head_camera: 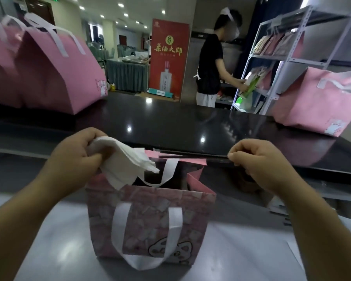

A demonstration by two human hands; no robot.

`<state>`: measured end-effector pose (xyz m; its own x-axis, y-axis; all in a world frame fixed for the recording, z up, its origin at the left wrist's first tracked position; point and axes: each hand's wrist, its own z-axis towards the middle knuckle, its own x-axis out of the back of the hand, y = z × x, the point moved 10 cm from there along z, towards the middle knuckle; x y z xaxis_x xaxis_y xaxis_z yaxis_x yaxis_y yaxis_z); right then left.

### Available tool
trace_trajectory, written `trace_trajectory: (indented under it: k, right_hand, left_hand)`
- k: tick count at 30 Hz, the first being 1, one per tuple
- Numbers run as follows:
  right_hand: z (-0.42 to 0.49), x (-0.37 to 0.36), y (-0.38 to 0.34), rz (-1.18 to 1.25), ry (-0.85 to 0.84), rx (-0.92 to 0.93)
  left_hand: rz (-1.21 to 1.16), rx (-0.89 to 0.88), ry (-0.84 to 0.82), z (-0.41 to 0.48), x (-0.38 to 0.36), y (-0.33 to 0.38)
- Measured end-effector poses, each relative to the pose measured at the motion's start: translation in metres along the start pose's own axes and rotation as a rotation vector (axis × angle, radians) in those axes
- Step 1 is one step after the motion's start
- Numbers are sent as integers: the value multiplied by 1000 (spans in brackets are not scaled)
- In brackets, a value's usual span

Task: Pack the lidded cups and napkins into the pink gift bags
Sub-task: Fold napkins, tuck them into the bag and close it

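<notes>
Left hand [77,157] grips a wad of white napkins [126,163] over the mouth of the open pink gift bag [150,218], which stands on my grey counter [49,244]. Right hand [259,161] pinches the bag's far rim. The bag front has a cartoon print. The red banner [168,57] behind bears gold Chinese characters and a bottle. More pink bags [55,74] flank the dark upper ledge.

A single view is given, taken from the wearer's head and aimed forward and down. The pink gift bag [150,216] is seen from close above, at lower centre. Beyond the bag the black counter [190,122] is taken in, and further beyond it the room is caught, bent by the wide lens.
</notes>
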<state>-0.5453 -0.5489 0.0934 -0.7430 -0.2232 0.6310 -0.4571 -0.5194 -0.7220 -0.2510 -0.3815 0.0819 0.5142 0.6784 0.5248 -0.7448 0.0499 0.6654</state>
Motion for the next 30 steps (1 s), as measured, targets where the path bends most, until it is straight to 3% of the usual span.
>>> trace_trajectory:
  k: [7,14,22,27,30]
  right_hand:
    - [7,25,-36,-442,-15,59]
    - [10,-26,-88,-691,-115,258]
    - [22,-100,-92,-805,-188,371]
    - [25,-133,-51,-850,-337,266]
    - [29,-113,-46,-625,-271,191]
  left_hand:
    - [14,13,-34,10,-8,-11]
    - [-2,-26,-65,13,-13,-14]
    - [-37,-82,-129,12,-25,-8]
    - [-58,-108,-147,10,-29,-4]
    - [-95,-118,-161,11,-32,0]
